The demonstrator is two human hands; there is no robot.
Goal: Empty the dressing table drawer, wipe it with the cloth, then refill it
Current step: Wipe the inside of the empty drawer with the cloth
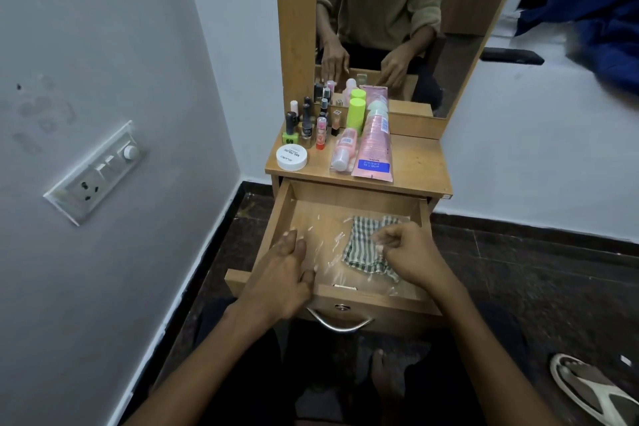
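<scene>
Right grip (403, 245) pinches checked cloth (366, 245); left (283, 270) spread flat; jar (291, 157) reads "NAIL POLISH".

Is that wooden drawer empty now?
Nearly: the pulled-out wooden drawer holds only a clear plastic liner and a green checked cloth; the cosmetics stand on the tabletop.

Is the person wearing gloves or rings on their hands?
No gloves or rings show. The left hand and right hand are bare, and so are both forearms. The mirror shows an olive-green top with sleeves pushed up towards the elbows.
</scene>
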